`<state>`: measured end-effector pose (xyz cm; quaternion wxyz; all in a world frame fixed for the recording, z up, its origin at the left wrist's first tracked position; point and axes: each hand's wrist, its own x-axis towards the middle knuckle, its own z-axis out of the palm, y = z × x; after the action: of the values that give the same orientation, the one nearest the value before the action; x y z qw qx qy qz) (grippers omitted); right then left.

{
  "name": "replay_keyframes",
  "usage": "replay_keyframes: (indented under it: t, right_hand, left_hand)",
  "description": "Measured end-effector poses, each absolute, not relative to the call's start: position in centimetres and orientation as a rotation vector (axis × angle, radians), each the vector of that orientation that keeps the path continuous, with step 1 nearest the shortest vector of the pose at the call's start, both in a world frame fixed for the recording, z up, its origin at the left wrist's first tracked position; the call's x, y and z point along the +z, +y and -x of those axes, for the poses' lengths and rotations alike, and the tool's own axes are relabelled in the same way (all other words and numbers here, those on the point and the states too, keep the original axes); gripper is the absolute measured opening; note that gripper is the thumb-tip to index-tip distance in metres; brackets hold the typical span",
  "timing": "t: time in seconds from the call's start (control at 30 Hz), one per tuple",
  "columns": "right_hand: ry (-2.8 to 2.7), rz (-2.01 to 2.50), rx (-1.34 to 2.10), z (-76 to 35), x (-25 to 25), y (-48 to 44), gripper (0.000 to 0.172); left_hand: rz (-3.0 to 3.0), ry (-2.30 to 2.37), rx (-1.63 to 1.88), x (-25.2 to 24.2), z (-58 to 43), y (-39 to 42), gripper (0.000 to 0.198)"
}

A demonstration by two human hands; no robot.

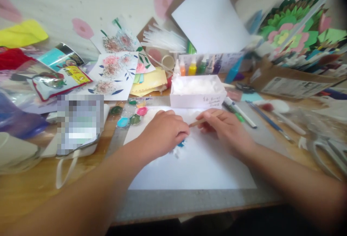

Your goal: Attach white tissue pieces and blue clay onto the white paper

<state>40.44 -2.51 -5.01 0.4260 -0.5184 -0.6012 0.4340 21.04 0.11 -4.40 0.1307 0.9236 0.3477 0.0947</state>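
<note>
I have my right grip (221,122) pinching a thin brown stick (197,122), its long axis pointing between eight and nine o'clock, tip right by my curled left grip (165,131), whose hold I cannot tell. The blue patch (181,143) lies on white paper (189,174), four o'clock from that nearer left grip.

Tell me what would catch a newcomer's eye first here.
Probably the two hands in the middle, over a white sheet: the right hand holds a thin brown stick pointing toward the left hand. Next might come the layered green, pink and yellow flower shape at the upper right. The row of colored bottles behind the white box stands out too.
</note>
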Motion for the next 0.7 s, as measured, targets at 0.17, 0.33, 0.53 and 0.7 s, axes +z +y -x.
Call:
replay_keyframes:
  t: [0.17,0.33,0.53,0.7]
  right_hand:
    - [-1.717,1.250,1.081,-40.7,-4.4,-2.6,0.026]
    - [-1.786,1.243,1.077,-41.1,-4.3,-2.9,0.031]
    - [-1.694,1.265,0.976,-42.5,-4.3,-2.7,0.027]
    - [-1.752,1.333,0.581,-45.2,-3.5,-1.7,0.031]
  left_hand:
    - [-2.569,0.988,0.365,-3.6,-21.0,-0.4,0.021]
    - [-2.508,1.105,0.413,-3.2,-20.8,-0.3,0.018]
    - [-2.636,0.999,0.226,-4.0,-20.6,0.0,0.022]
    - [-2.642,0.993,0.210,-4.4,-20.7,-0.2,0.019]
